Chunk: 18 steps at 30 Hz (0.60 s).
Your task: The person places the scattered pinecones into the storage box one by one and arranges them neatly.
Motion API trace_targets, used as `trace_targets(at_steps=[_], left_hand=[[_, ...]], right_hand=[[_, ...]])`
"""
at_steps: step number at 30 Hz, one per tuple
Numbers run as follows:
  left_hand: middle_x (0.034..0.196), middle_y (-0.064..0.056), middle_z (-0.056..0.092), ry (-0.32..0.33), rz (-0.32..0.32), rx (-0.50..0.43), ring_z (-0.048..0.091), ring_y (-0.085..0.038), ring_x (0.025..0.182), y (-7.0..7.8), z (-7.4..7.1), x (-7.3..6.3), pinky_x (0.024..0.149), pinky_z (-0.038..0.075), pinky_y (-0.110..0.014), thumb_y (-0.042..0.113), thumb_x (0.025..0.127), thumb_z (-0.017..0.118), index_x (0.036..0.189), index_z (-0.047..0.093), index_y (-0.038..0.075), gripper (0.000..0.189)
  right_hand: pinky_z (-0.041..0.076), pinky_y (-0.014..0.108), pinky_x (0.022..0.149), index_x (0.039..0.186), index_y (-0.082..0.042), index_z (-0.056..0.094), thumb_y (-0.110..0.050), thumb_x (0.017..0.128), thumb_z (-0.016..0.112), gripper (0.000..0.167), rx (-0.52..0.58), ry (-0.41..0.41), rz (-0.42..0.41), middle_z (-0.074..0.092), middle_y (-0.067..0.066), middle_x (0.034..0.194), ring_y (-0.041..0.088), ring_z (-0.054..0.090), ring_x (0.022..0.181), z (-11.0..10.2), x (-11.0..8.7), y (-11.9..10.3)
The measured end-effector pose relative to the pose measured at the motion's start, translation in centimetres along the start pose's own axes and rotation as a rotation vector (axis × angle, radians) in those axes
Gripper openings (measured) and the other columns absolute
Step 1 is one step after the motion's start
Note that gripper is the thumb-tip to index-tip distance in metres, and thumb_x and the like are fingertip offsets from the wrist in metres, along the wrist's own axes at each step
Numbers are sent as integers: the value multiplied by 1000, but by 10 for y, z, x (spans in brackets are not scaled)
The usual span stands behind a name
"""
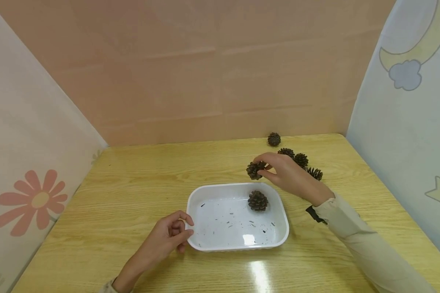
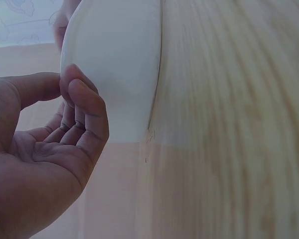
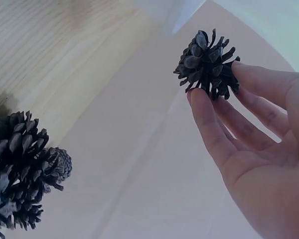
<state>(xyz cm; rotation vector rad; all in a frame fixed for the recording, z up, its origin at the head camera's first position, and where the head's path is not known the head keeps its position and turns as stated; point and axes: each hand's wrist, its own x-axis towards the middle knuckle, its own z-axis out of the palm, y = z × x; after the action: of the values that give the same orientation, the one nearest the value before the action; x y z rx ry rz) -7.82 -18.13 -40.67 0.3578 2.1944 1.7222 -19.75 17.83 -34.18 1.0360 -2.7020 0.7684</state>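
My right hand (image 1: 284, 171) pinches a brown pine cone (image 1: 255, 170) between thumb and fingertips, just beyond the far right rim of a white plastic tray (image 1: 220, 247). In the right wrist view the held pine cone (image 3: 207, 67) shows its spread scales. A second pine cone (image 1: 258, 200) lies inside the tray near its far right corner, among dark crumbs. At the tray's left end, my left hand (image 1: 170, 232) grips the rim between thumb and forefinger. The left wrist view shows the thumb and curled fingers of that hand (image 2: 55, 134) at the tray's edge (image 2: 114, 74).
Behind my right hand, several pine cones (image 1: 301, 160) lie grouped on the wooden table (image 1: 139, 175). One more pine cone (image 1: 274, 139) sits at the table's far edge. A tan cloth (image 1: 205, 81) hangs at the back, with patterned cloths on both sides.
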Motion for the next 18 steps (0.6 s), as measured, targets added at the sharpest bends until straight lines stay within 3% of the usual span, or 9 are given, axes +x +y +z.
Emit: trace_targets(at_steps=[10,18], left_hand=[[70,-7,52,4,-6,-9,57,-15,55,-1,0,4,52,54,-28,11,95,67,114,54,-7,30],[71,-7,51,9,-5,-11,56,-13,56,-3,-1,6,52,55,-28,10,95,68,114,54,-7,29]], right_hand=[[56,37,86,119,-7,66,-3,89,74,32,-57,73,-136,68,3,116,19,66,106,-1,-20,-11],[57,35,84,118,-7,67,-4,86,77,33,-99,99,-175,69,2,114,18,67,105,1,-37,-22]])
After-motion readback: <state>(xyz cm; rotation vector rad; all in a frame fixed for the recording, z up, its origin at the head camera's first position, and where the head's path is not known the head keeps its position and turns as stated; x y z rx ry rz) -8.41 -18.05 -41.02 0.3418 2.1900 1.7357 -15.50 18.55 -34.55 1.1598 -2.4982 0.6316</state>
